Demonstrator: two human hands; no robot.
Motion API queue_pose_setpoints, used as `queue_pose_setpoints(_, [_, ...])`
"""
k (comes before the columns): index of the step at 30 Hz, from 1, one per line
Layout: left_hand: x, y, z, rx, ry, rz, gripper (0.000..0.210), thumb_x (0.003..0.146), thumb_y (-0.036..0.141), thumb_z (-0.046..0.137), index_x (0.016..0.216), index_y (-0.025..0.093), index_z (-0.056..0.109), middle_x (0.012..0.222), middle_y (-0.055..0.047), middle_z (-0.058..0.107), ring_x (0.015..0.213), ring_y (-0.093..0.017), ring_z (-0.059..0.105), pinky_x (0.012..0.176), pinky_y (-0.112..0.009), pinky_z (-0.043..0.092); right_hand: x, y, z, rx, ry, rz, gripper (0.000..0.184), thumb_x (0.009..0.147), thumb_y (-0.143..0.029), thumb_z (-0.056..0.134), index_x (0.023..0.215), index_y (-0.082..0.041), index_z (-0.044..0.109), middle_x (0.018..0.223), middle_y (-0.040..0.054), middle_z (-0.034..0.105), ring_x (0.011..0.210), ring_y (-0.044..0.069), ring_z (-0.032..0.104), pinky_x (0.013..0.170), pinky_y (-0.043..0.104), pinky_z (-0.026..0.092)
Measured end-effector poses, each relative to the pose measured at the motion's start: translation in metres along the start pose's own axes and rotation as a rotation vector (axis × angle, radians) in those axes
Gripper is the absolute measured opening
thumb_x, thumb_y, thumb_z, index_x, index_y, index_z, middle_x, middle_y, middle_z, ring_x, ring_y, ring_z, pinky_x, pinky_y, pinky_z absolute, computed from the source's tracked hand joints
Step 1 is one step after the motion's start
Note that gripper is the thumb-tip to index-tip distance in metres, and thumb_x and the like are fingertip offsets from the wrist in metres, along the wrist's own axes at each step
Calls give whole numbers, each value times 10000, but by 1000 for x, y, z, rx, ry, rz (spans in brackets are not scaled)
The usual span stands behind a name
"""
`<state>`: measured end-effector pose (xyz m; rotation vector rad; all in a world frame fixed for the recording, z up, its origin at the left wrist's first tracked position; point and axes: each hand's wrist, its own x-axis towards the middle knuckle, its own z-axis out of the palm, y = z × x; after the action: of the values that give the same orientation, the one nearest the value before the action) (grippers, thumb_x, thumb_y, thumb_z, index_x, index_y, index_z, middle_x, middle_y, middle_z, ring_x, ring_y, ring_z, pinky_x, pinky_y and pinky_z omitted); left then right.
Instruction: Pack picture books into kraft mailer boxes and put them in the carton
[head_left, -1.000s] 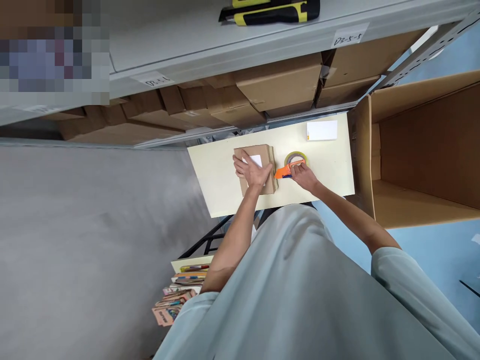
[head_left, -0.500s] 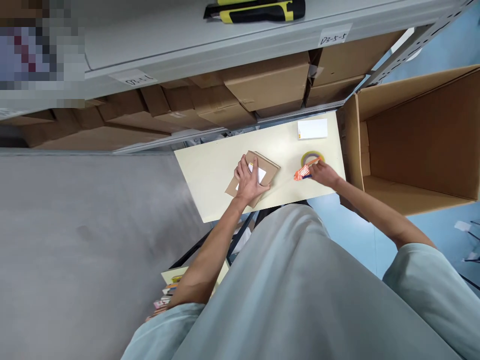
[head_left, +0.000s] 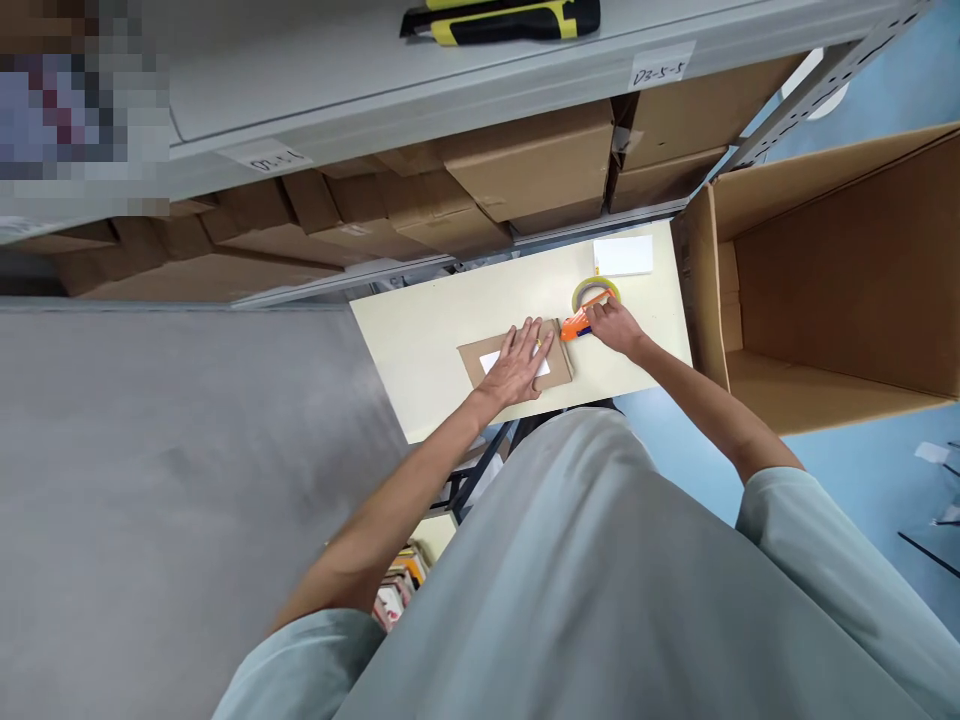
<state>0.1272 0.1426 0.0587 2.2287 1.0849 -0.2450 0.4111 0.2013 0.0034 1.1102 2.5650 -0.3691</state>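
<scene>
A small flat cardboard box (head_left: 474, 360) with a white label lies on the cream tabletop (head_left: 420, 400). My left hand (head_left: 519, 362) rests flat on top of it, fingers stretched out and slightly spread. At the box's right end, my right hand (head_left: 616, 326) is closed round an orange tape dispenser (head_left: 576, 325) carrying a roll of yellowish tape (head_left: 596, 290). The dispenser's front end is at the box's upper right corner; whether it touches the cardboard I cannot tell.
A white box (head_left: 624, 256) lies at the table's back right. Beyond the right edge stands a large open carton (head_left: 840, 290). Shelving behind holds several cardboard boxes (head_left: 540, 160); a yellow-black utility knife (head_left: 510, 22) lies on its upper shelf.
The small box has turned to lie nearly straight along the table, with my left hand now flatter on it. My right hand has brought the tape dispenser left, up to the box's end.
</scene>
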Motion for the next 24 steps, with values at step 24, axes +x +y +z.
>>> queue_pose_setpoints(24, [42,-5,-15,-296,545,-1116,1085,872,739,706,1775,278,319,1866,-177,189,1728,-500,58,1295,-821,223,-41,-92,32,119,-45,-72,424,1074,-87,383,1400,28,629,1120,241,751,980,320,674,988,475,487])
